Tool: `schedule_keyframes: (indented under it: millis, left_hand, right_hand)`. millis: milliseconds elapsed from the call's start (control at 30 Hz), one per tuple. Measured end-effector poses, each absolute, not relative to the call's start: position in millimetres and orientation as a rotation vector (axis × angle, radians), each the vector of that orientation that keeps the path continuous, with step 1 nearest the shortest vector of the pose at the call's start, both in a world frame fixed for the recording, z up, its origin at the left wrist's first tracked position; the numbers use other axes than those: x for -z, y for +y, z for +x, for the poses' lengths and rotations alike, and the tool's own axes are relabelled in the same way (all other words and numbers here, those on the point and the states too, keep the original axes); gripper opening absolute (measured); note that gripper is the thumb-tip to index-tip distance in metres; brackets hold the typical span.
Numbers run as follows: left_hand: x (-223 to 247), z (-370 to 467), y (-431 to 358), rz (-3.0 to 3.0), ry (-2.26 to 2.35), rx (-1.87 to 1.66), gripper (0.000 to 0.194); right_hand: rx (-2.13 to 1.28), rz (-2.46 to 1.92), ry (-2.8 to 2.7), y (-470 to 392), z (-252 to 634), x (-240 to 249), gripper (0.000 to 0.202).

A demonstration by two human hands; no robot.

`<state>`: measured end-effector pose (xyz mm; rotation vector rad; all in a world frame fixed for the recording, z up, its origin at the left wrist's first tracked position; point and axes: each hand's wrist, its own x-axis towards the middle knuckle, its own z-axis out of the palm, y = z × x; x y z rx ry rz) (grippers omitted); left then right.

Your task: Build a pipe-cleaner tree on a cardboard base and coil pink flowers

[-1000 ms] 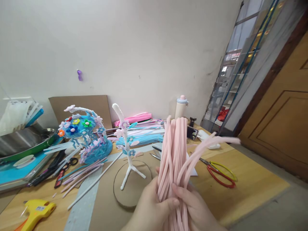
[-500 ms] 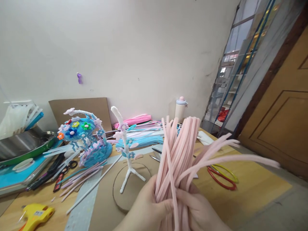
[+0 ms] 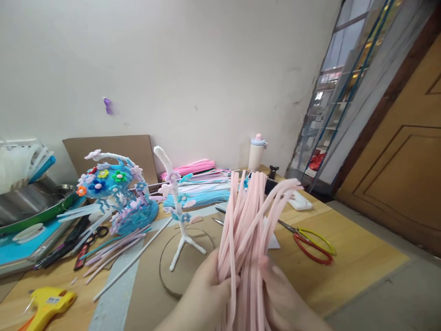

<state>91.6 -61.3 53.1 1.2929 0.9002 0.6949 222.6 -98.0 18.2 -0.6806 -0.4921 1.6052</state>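
Note:
A thick bundle of pale pink pipe cleaners stands roughly upright between my two hands, several strands bending over to the right at the top. My left hand wraps the bundle's left side, thumb across the front strands. On the other side, my right hand grips it with the thumb up along the stems. Left of the hands, a white branch-like stem with small lilac and blue flowers rests on cardboard marked with a drawn circle. Scissors with red and yellow handles lie to the right, partly behind the bundle.
A decorated blue flower piece stands at left, near loose pipe cleaners and black scissors. A yellow glue gun lies front left. Blue pipe cleaners and a bottle are at the back.
The bent strands that stretched far right are now gathered closer to the bundle. My right hand has shifted to its right side, and more of the red-and-yellow scissors shows.

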Motion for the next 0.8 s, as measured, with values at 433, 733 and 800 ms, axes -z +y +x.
schedule_keyframes:
  millis: [433, 733, 800]
  left_hand:
    - [-82.3, 74.2, -65.8, 2.141, 1.238, -0.507, 0.018]
    - [-59.2, 97.3, -47.8, 1.414, 1.05, -0.773, 0.018]
    - [-61.4, 99.4, -47.1, 1.312, 1.003, -0.738, 0.024]
  right_hand:
    - [-1.627, -0.793, -0.364, -86.0, 216.4, -17.1, 0.028]
    - [-1.488, -0.861, -0.696, -93.7, 211.8, -22.9, 0.029]
    - [-1.495, -0.854, -0.749, -95.4, 213.0, -24.6, 0.032]
